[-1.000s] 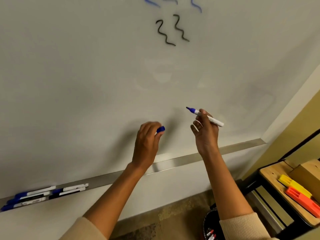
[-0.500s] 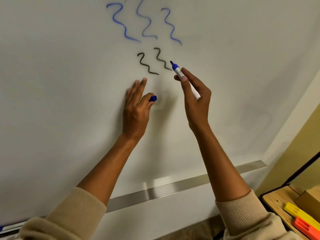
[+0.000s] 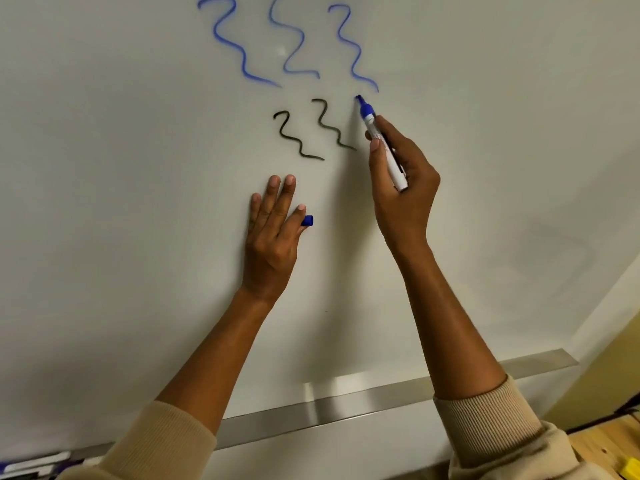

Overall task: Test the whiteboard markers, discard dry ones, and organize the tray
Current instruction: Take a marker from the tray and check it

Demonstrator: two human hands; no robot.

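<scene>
The whiteboard (image 3: 138,168) fills the view, with the metal tray (image 3: 346,407) along its lower edge and blue and black squiggles near the top. The right hand (image 3: 403,178) grips the blue marker (image 3: 379,140), long axis tilted up-left, its tip at the board just right of the black squiggles. The left hand (image 3: 273,230) rests flat-fingered lower left, pinching the blue cap (image 3: 307,221).

1. White-barrelled blue whiteboard marker (image 3: 382,147), gripped in the right hand (image 3: 403,188): small print on the barrel just above the thumb, too blurred to read.
2. No other legible text.
</scene>
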